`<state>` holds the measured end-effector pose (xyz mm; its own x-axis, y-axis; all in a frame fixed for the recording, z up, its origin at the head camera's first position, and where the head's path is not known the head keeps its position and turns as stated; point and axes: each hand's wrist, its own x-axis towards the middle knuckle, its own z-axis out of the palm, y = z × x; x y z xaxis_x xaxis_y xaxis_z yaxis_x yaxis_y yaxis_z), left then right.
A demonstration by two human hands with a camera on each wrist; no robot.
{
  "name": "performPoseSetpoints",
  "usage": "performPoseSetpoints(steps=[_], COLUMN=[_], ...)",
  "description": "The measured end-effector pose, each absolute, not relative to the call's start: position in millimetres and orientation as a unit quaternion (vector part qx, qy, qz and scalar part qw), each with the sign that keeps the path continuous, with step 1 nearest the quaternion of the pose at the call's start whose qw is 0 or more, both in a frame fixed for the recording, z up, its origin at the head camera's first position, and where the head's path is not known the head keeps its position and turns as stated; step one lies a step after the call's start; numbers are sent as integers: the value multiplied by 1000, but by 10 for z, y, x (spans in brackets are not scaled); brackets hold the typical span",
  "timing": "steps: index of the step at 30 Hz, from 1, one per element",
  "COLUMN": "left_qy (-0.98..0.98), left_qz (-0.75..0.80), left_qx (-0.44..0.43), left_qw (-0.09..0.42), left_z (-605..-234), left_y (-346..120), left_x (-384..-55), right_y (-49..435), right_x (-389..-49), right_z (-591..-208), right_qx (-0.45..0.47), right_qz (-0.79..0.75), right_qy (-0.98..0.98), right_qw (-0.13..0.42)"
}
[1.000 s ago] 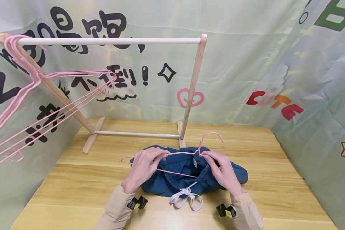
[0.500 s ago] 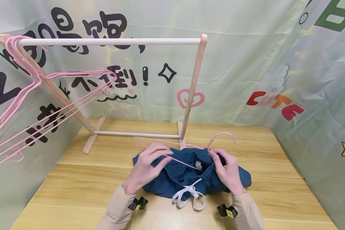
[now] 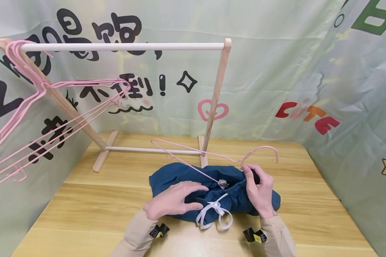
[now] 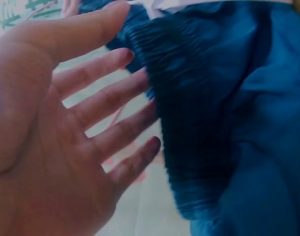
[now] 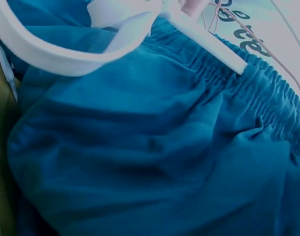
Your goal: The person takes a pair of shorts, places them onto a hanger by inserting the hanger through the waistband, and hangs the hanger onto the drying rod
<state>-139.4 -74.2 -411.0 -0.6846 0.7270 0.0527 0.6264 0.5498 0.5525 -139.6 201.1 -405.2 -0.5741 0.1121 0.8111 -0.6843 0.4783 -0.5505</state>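
Note:
Blue drawstring shorts lie bunched on the table, their white drawstring tied in a bow at the front. A pink hanger slants out of the waist opening, its right part hidden inside and its hook pointing right. My right hand pinches the hanger below its hook, together with the waistband's edge. Fingers spread, my left hand reaches over the front of the waist opening. In the left wrist view, its fingertips are right at the gathered waistband. The shorts fill most of the right wrist view.
A rack with wooden posts and a white rail stands behind the shorts. Several pink hangers hang at its left end and jut toward the front. Printed cloth encloses the wooden table.
The left hand has let go of the hanger and come down to the front of the waistband. The hanger's left end has swung up and back; its hook has moved right with the right hand.

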Motion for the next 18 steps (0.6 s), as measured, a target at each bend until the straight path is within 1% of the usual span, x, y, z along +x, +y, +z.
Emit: performPoseSetpoints(steps=[2, 6, 13, 18], left_qy=[879, 880, 890, 900], left_qz=[255, 230, 204, 194], left_qx=[390, 401, 401, 386], left_qw=[101, 105, 72, 63], left_z=[-4140, -4190, -4226, -4234], left_y=[-715, -680, -742, -799], left_x=[-1391, -1397, -1444, -1462], right_y=[2005, 2000, 2008, 2009], right_x=[-1396, -1397, -1406, -1409], right_z=[-4046, -4045, -4044, -4040], right_qx=[193, 196, 210, 212], right_qz=[474, 479, 486, 488], right_qy=[-744, -735, -722, -717], right_qw=[429, 437, 446, 450])
